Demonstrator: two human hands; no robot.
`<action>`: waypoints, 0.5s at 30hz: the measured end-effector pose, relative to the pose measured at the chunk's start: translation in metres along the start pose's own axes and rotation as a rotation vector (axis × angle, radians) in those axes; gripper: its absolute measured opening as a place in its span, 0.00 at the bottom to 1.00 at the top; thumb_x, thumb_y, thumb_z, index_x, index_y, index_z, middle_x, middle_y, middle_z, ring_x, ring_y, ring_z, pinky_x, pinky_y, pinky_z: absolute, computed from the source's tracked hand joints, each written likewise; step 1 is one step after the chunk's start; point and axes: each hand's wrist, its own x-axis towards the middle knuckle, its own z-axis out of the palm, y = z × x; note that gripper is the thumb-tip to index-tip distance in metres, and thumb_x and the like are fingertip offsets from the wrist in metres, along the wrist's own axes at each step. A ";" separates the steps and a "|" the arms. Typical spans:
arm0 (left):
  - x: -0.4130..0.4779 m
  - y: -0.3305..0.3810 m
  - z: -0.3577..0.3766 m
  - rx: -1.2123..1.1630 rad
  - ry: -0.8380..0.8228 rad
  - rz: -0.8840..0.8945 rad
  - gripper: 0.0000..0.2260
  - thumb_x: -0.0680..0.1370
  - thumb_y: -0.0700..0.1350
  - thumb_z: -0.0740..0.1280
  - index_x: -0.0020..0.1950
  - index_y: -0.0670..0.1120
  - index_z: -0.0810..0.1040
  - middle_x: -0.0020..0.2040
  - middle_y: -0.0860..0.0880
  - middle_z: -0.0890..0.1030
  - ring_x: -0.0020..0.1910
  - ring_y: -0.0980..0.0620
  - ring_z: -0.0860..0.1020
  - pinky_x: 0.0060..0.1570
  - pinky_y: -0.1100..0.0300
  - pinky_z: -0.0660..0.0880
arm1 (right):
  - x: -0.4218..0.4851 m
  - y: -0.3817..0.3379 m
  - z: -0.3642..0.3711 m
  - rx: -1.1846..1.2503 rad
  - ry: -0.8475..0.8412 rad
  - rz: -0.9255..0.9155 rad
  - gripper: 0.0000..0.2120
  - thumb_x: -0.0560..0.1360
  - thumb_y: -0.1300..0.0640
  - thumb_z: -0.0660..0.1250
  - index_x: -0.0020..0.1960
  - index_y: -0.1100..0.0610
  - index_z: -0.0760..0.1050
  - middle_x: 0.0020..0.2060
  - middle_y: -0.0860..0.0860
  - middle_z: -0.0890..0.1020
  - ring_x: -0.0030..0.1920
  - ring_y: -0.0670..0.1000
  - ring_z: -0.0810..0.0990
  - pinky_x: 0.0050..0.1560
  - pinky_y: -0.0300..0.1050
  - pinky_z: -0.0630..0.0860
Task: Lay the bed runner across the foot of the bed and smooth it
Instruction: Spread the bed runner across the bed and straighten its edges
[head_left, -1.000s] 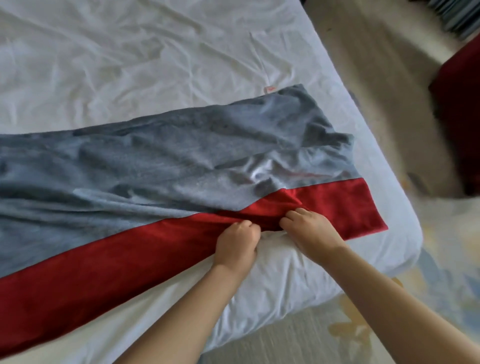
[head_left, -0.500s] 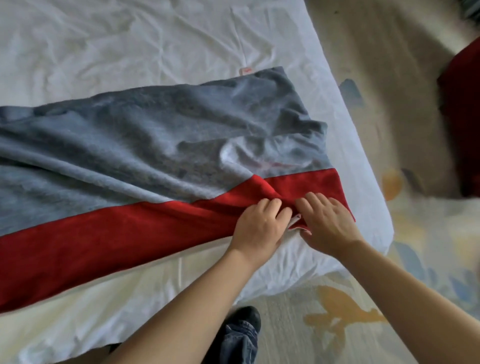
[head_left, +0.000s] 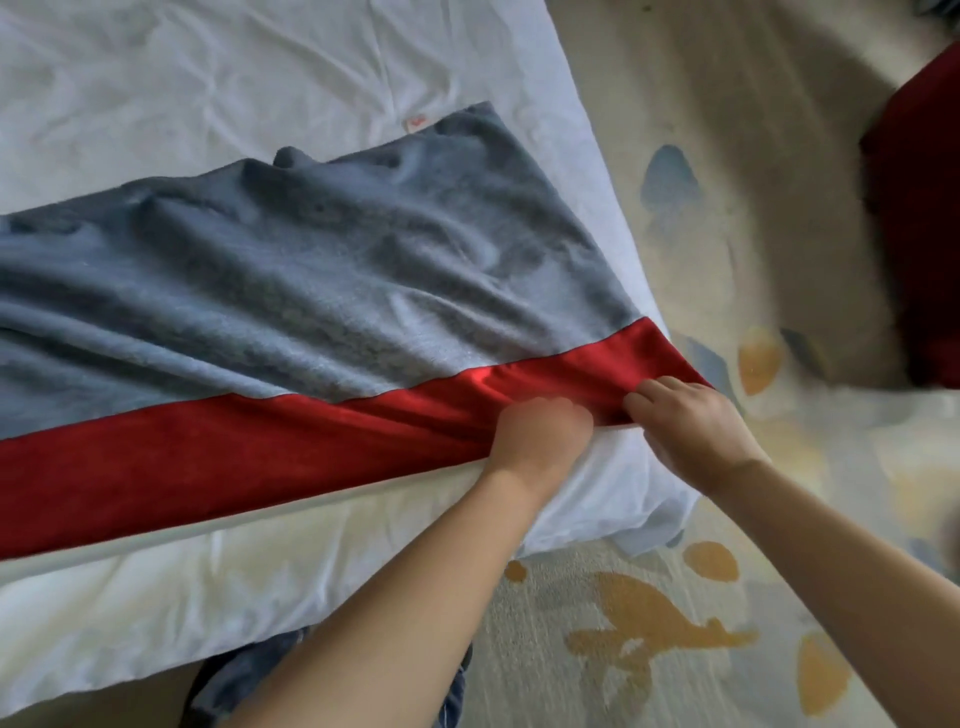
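Gripping the red band (head_left: 208, 467) of the bed runner (head_left: 311, 291) with both hands, I have my left hand (head_left: 540, 431) clenched into the cloth. My right hand (head_left: 691, 431) is just beside it, fingers curled over the band's near edge close to the right corner of the bed (head_left: 208, 78). The runner lies slantwise across the foot. Its grey field is rumpled toward the far side, and the red band runs from the near left to the bed's right edge.

My worry is the grip itself. With my hands this close together, a tug moves only a narrow strip, and I judge it would draw creases fanning out into the grey rather than flatten it. A hard pull toward me and to the right could slide the end off the corner onto the carpet (head_left: 675, 623). The white sheet under my knuckles may also drag and bunch along with the band. Nothing holds the left stretch of the runner, so it could be left lying crooked.
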 end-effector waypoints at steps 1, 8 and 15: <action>0.006 0.012 0.002 -0.006 -0.011 0.008 0.16 0.45 0.41 0.80 0.23 0.47 0.75 0.22 0.51 0.74 0.19 0.53 0.75 0.17 0.68 0.65 | -0.009 0.009 0.001 -0.009 -0.010 0.017 0.14 0.53 0.74 0.74 0.30 0.60 0.74 0.26 0.54 0.74 0.26 0.56 0.75 0.21 0.44 0.73; 0.030 0.054 0.015 -0.056 -0.005 0.043 0.09 0.60 0.41 0.77 0.32 0.47 0.78 0.30 0.49 0.79 0.29 0.48 0.80 0.23 0.63 0.67 | -0.045 0.044 0.000 -0.036 -0.192 0.072 0.13 0.56 0.72 0.74 0.34 0.58 0.75 0.28 0.52 0.76 0.29 0.56 0.76 0.25 0.44 0.74; 0.039 0.008 0.000 -0.197 0.121 0.023 0.17 0.70 0.59 0.68 0.36 0.45 0.77 0.34 0.47 0.80 0.35 0.44 0.79 0.31 0.58 0.70 | 0.004 0.046 -0.011 0.054 -0.483 -0.135 0.19 0.73 0.36 0.53 0.52 0.45 0.73 0.48 0.45 0.77 0.47 0.48 0.78 0.43 0.43 0.74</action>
